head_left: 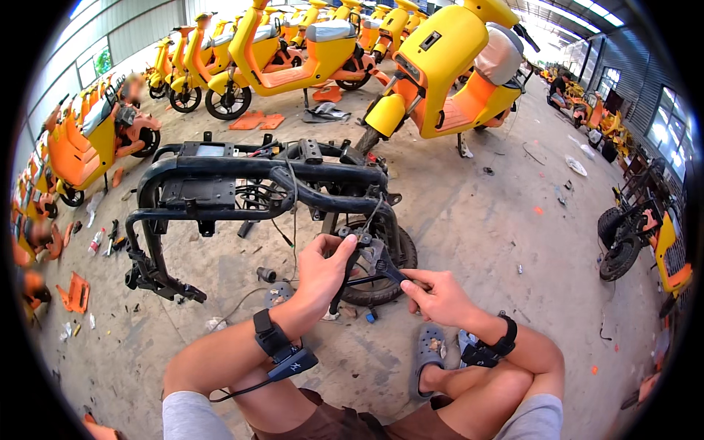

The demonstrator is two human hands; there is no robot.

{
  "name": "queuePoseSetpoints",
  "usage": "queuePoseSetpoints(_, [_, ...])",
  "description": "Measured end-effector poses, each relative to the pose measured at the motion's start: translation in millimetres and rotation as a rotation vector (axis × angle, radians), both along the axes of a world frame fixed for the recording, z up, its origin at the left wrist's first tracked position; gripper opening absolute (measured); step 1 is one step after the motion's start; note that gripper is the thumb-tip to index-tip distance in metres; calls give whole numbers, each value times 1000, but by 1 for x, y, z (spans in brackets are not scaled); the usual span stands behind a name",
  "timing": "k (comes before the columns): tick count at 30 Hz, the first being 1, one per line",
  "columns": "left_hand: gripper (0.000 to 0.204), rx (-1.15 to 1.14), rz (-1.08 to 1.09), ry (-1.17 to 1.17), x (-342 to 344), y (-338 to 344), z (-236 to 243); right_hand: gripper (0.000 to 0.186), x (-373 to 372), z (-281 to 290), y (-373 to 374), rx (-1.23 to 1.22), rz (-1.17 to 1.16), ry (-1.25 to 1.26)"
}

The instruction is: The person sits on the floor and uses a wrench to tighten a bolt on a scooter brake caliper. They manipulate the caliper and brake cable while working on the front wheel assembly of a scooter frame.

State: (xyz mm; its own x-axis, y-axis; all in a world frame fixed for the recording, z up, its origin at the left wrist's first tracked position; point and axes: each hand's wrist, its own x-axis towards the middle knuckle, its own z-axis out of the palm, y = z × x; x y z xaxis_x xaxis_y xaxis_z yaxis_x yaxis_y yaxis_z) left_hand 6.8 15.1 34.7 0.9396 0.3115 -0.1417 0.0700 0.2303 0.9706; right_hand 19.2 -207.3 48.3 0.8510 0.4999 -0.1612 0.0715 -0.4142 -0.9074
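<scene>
In front of me lies a black scooter frame (220, 172), tipped on its side, with its wheel (403, 253) at the near right end. My left hand (325, 270) is closed around a slim black part (342, 282) beside the wheel, thumb pressed near its top. My right hand (438, 295) grips the handle of a dark adjustable wrench (380, 262). The wrench head is up against the upper end of the black part, close to my left thumb. Whether its jaws are seated on a nut I cannot tell.
A yellow and orange scooter (447, 81) stands just beyond the frame, with rows of others behind. A partly stripped scooter (631, 235) is at the right. Orange panels (75, 293), a bottle (97, 240) and loose parts litter the floor. Another person (560, 89) sits far right.
</scene>
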Motion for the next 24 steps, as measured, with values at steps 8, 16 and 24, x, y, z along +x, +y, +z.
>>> queuePoseSetpoints(8, [33, 150, 10, 54, -1, -2, 2, 35, -2, 2, 0, -126, -16, -121])
queuePoseSetpoints(16, [31, 125, 32, 21, -6, 1, -6, 33, -7, -2, 11, -124, 31, -109])
queuePoseSetpoints(24, [32, 70, -2, -2, -3, 2, -3, 35, -2, -5, -2, 32, 33, 148])
